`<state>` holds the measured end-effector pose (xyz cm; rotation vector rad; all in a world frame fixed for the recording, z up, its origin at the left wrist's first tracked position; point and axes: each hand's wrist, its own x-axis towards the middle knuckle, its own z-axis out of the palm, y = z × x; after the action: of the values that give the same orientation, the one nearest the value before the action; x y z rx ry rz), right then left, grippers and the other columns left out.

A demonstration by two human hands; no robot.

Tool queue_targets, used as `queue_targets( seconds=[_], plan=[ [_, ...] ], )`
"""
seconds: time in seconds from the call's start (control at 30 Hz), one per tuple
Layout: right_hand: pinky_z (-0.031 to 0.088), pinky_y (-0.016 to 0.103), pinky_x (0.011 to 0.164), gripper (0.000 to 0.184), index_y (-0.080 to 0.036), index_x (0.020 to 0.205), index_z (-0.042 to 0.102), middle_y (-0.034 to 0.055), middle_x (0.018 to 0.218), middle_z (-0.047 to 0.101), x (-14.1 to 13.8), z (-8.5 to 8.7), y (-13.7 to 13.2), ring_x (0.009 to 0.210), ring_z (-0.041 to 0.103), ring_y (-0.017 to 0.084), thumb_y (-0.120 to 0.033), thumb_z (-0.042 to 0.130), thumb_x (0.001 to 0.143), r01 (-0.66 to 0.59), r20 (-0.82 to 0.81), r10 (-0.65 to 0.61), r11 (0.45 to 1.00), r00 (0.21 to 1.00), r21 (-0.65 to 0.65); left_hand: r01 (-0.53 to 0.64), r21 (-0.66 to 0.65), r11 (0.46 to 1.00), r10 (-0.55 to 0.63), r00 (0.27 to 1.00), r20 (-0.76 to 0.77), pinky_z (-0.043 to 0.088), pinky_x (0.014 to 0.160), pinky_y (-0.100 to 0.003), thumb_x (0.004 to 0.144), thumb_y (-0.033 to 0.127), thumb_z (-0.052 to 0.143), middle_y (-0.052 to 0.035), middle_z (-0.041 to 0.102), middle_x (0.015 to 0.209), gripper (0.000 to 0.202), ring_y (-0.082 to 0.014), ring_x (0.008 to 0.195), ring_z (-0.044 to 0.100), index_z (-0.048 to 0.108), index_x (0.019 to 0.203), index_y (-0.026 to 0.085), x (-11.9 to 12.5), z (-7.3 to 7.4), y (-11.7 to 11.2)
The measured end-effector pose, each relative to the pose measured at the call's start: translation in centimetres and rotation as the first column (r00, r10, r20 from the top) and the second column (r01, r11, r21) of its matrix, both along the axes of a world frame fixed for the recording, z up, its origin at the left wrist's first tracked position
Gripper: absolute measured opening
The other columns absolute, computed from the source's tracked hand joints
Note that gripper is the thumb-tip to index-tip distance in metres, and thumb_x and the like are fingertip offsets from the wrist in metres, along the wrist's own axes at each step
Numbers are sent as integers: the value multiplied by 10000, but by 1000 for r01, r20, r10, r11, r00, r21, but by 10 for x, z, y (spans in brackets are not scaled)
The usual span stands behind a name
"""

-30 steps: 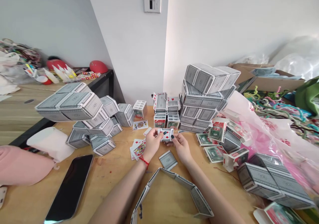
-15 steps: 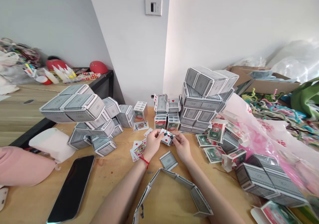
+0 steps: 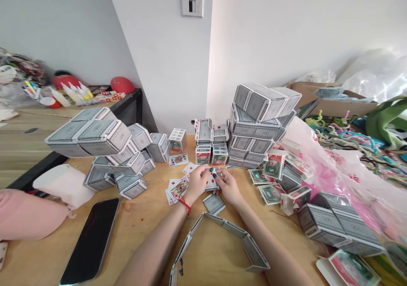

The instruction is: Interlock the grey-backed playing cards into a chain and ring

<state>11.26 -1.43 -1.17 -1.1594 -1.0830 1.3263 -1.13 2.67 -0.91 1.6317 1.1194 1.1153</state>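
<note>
Both hands meet over the table's middle, gripping playing cards (image 3: 210, 184) whose top face shows red diamonds. My left hand (image 3: 197, 183) pinches their left side, and my right hand (image 3: 228, 185) holds the right side with its fingers closed. A grey-backed card (image 3: 214, 204) lies on the table just below the held ones. Loose face-up cards (image 3: 177, 187), one a picture card, are spread beside my left wrist. Nearer me, between my forearms, stands an open-fronted frame of linked grey-backed cards (image 3: 224, 223).
Stacked card-built blocks (image 3: 104, 137) rise at the left, and a taller stack (image 3: 254, 127) at the right. A black phone (image 3: 92, 239) lies front left by a pink cap (image 3: 28, 214). Card boxes (image 3: 270, 194) and pink plastic (image 3: 330, 163) cover the right side.
The held cards have tilted so that more of their diamond face shows, with the right fingers shifted along their edge. The whole view has moved slightly.
</note>
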Motion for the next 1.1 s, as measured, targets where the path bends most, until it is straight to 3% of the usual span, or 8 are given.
queue_targets(
  seconds=[0.17,0.33,0.5,0.7,1.1],
  plan=[
    [370,212,318,290,-218,834,439,-54,507,571,0,2,2,333,500,111,-467,545,732,57,-70,-56,998,996,13,-43,-73,996,50,993,107,427,636,-240,835,358,377,-44,621,802,310,-144,725,552,594,919,154,-1,4,-1],
    [416,227,359,279,-220,806,417,-66,520,549,2,5,5,355,502,106,-425,579,706,153,-144,-146,988,979,34,-1,-76,997,10,993,122,426,648,-241,807,312,428,-38,603,826,242,-143,738,535,575,916,154,-2,1,-1],
    [424,236,369,242,-217,830,432,-64,512,549,1,4,6,360,505,115,-372,572,706,135,-170,-131,991,977,13,82,-99,992,-66,985,157,421,598,-232,785,225,422,-30,582,808,220,-129,688,527,535,961,159,-2,-2,-2],
    [409,237,369,284,-224,925,441,-71,495,541,3,2,7,365,500,123,-342,563,697,105,-211,-107,994,972,-21,77,-129,989,-59,989,137,417,581,-219,786,227,413,-21,567,788,191,-121,670,518,504,943,166,-2,3,-6],
    [415,229,380,213,-236,860,445,-63,564,549,2,4,7,416,495,114,-330,551,700,87,-270,-92,996,958,-32,77,-118,990,-56,983,173,375,506,-198,775,223,405,18,502,673,151,-94,561,464,508,875,176,0,3,-5]
  ],
)
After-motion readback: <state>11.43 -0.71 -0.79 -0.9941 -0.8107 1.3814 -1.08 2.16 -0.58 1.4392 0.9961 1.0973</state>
